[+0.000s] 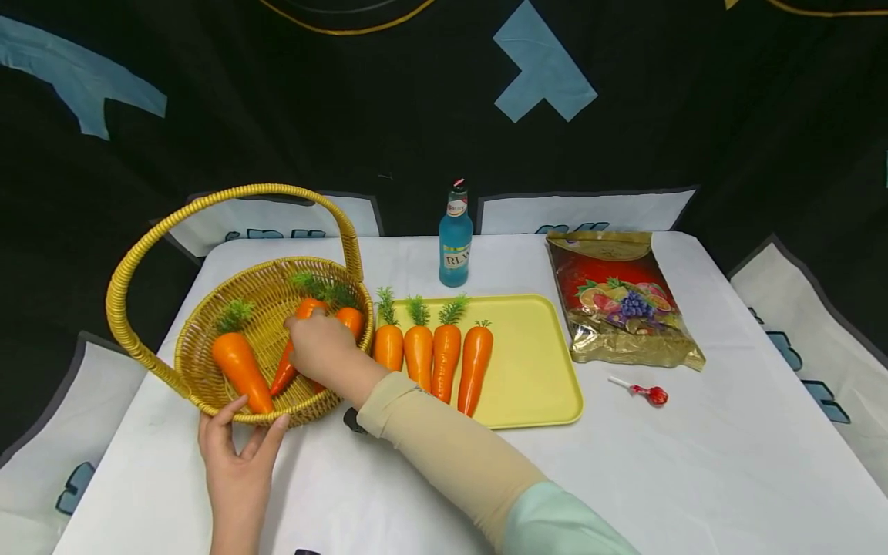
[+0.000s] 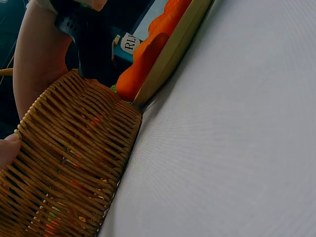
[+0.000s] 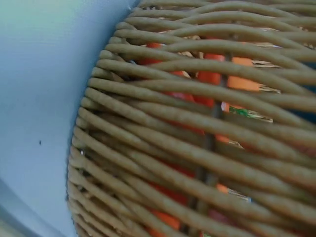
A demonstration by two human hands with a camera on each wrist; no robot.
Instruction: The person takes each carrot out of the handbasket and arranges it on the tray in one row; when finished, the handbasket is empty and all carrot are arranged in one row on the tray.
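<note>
A yellow wicker basket (image 1: 264, 270) with a tall arched handle holds orange carrots with green tops. One carrot (image 1: 243, 370) leans on the basket's near-left side. Reaching inside, my right hand (image 1: 322, 347) grips the middle carrot (image 1: 283, 371) with curled fingers. It partly covers another carrot (image 1: 351, 319) by the right wall. My left hand (image 1: 239, 462) holds the basket's near rim, with fingertips over the edge; one fingertip (image 2: 9, 149) shows at the rim in the left wrist view. The right wrist view shows only the woven wall (image 3: 163, 118) close up, hiding that hand.
Beside the basket, a yellow tray (image 1: 530, 370) carries several carrots (image 1: 418, 354) in a row. Behind it stands a blue bottle (image 1: 455, 247). A red and gold bag (image 1: 627, 304) and a red lollipop (image 1: 655, 395) lie to the right on the white-covered table (image 1: 694, 462).
</note>
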